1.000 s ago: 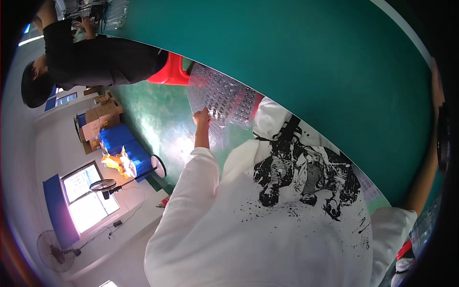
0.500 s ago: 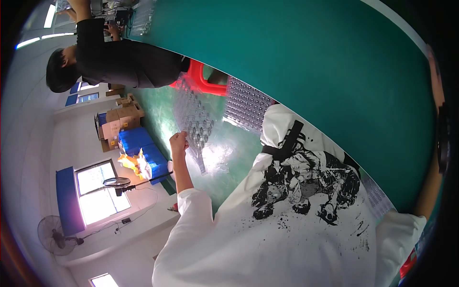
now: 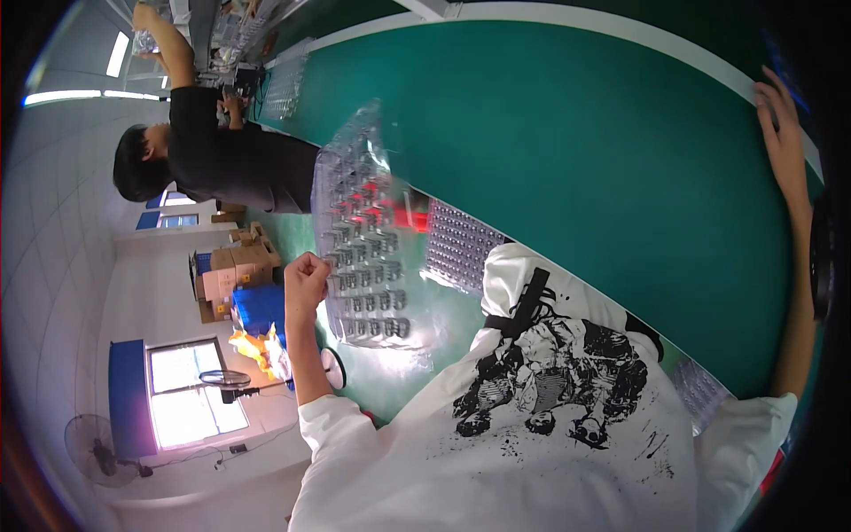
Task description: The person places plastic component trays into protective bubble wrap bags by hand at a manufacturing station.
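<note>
My left hand (image 3: 307, 282) is closed on the edge of a clear plastic tray (image 3: 362, 257) with rows of small, dark, shiny pockets or parts. A loose transparent film seems to surround the tray, which hangs upright in the air beside the table. Its upper end overlaps the green tabletop in view. My right hand (image 3: 780, 129) lies with fingers apart at the far right rim of the green table (image 3: 567, 160), holding nothing.
A similar tray (image 3: 461, 244) sits by the table edge near my body, partly over a red stool (image 3: 409, 218). Another tray (image 3: 285, 89) lies at the table's far left end. A person in black (image 3: 239, 160) stands at the left. Cardboard boxes (image 3: 238, 270) stand beyond.
The tray has swung up and turned its broad side into view, with my left hand shifting slightly left. My right hand now shows more fully on the table rim. The whole view has shifted.
</note>
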